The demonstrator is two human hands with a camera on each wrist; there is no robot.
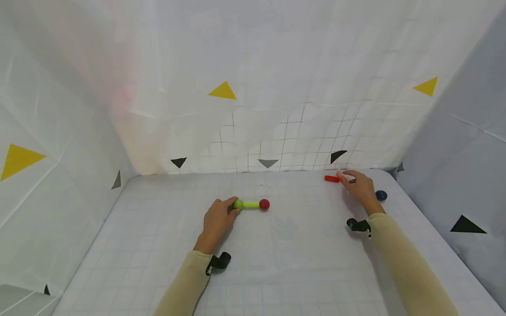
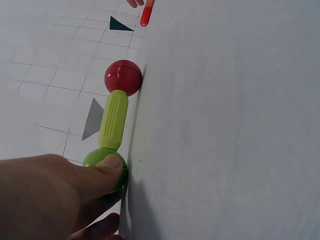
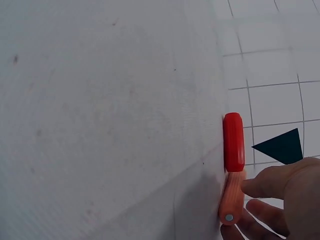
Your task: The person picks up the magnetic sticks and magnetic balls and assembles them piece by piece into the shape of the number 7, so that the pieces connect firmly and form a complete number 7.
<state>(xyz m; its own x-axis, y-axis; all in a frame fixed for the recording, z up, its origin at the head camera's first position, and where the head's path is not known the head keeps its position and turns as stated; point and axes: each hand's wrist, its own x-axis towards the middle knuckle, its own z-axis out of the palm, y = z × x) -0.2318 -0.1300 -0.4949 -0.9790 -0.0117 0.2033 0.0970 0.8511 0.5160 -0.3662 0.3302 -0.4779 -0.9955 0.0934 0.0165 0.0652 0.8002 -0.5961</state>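
Note:
My left hand (image 1: pixel 216 218) pinches the green ball (image 1: pixel 238 204) between thumb and fingers. A lime-green ridged rod (image 1: pixel 251 204) joins that ball to a red ball (image 1: pixel 264 204), forming a dumbbell-like toy piece, seen lengthwise in the left wrist view. Farther back on the right, my right hand (image 1: pixel 360 188) has its thumb and fingertips about an orange ridged rod (image 3: pixel 233 197). A red rod (image 3: pixel 234 142) lies end to end with the orange one; whether they are joined I cannot tell. The fingers partly hide the orange rod.
A dark blue ball (image 1: pixel 381 195) sits just right of my right wrist. The white cloth-covered table (image 1: pixel 284 259) meets a white back wall (image 1: pixel 276 131), with side walls left and right. Yellow and dark triangles mark the walls.

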